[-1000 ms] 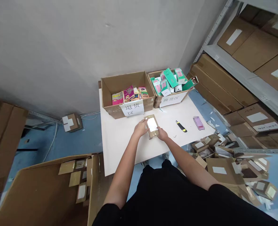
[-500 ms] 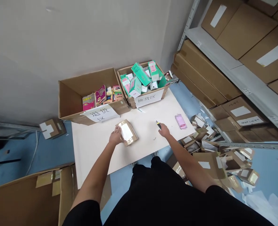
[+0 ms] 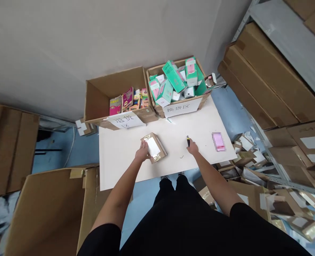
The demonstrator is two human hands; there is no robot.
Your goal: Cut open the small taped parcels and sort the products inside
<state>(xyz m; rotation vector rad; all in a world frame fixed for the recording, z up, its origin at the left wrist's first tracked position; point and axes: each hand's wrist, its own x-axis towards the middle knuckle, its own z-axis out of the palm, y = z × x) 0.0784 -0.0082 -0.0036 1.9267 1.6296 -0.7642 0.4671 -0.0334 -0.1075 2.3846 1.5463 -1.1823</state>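
A small taped cardboard box (image 3: 161, 150) with a white label sits on the white table, its far right side appearing slightly raised. My left hand (image 3: 143, 153) grips it by its left edge, fingers over the label and thumb low at the side. To the right, my right hand (image 3: 193, 147) is closed around a black and yellow utility knife (image 3: 188, 141), which points away from me, apart from the box. Whether its blade is out is too small to tell.
Behind stand an open carton (image 3: 98, 85) of books and a second carton (image 3: 159, 111) of green and pink boxes. A blurred pink item (image 3: 218, 141) lies on the table's right (image 3: 173, 167). Opened boxes (image 3: 253, 177) cover the floor at right; a large open carton (image 3: 53, 199) stands left.
The view has shifted, so the table appears further right and higher. My left hand has tipped the box somewhat; my right hand still holds the knife.
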